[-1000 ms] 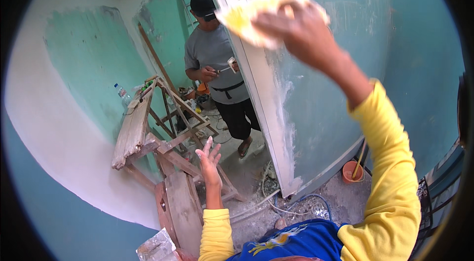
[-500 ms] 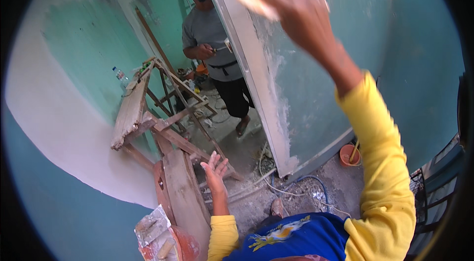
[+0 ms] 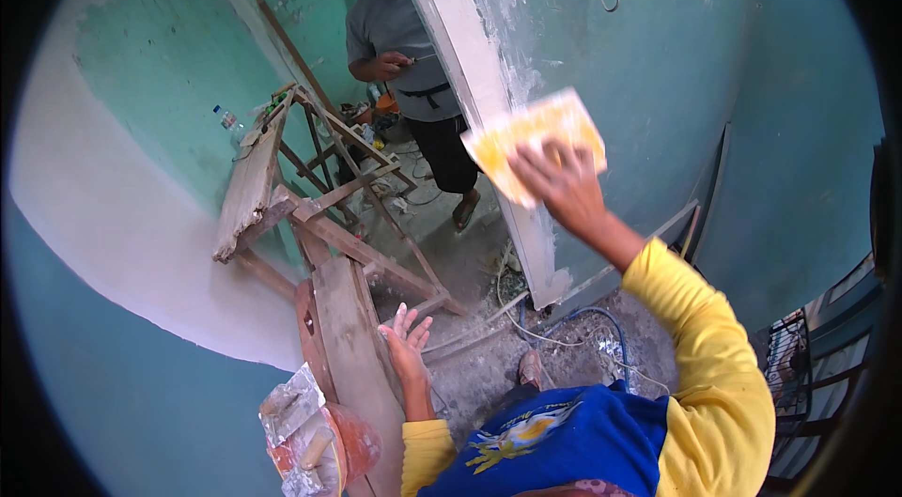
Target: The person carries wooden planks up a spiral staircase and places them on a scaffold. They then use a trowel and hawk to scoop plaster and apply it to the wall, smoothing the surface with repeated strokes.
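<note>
The right-hand grip (image 3: 564, 182) is curled onto the near face of a flat, rectangular, yellow-and-white float board (image 3: 554, 116), pinching it. The board is level with the white-plastered end strip (image 3: 474, 65) of a teal wall (image 3: 648, 74), though whether they touch is hard to judge from here. The step in hand looks like smoothing that edge; another stroke would call for a firm hold and a flat board. The left-hand grip (image 3: 407, 347) has its fingers spread, with nothing in them, beside a worn, grey-brown wooden plank (image 3: 352, 328), near an orange-red plastic bucket (image 3: 362, 441).
</note>
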Motion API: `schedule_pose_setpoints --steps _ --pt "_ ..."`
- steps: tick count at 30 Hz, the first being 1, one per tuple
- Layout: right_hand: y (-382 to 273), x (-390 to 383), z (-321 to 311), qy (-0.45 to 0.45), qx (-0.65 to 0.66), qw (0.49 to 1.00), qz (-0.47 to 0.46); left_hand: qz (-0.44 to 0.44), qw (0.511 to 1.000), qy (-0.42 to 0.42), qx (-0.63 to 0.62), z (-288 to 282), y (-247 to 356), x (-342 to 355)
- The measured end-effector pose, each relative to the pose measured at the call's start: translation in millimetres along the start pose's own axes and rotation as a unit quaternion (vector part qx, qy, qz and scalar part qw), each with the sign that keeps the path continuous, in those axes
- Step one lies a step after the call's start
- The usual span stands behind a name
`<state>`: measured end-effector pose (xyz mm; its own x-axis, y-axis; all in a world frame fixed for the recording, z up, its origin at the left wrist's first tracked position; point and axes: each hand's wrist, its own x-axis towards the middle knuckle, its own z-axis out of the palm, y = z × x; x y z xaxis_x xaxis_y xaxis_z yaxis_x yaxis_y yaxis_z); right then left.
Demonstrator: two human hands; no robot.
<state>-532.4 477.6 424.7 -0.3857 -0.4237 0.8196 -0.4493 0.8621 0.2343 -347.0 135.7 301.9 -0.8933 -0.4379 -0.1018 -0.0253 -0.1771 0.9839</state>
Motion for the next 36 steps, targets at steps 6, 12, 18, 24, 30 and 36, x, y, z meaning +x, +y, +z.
schedule_pose_setpoints --steps 6,12,18,24,30,36 --pt "7.1 1.4 -11.1 0.100 -0.006 0.993 0.059 -0.026 0.999 -0.004 0.025 -10.4 -5.8 -11.7" --pt "45.2 170.0 -69.5 0.248 -0.053 0.967 -0.012 -0.028 0.999 -0.021 0.007 -2.4 -5.8 -13.4" --pt "-10.5 44.9 4.0 0.081 -0.004 0.996 0.020 -0.052 0.998 -0.034 0.016 0.0 -15.7 -21.3" --pt "-101.4 -285.8 19.3 -0.272 0.218 0.907 0.235 -0.084 0.995 -0.032 0.048 -13.6 -34.5 -32.7" --pt "-98.7 -466.8 -8.9 -0.249 0.251 0.566 0.744 -0.163 0.972 -0.064 0.158 -5.6 -67.7 -45.8" --pt "-73.4 -463.6 -42.2 0.083 0.485 0.299 0.818 -0.204 0.931 -0.160 0.257 -4.4 -128.4 -58.1"
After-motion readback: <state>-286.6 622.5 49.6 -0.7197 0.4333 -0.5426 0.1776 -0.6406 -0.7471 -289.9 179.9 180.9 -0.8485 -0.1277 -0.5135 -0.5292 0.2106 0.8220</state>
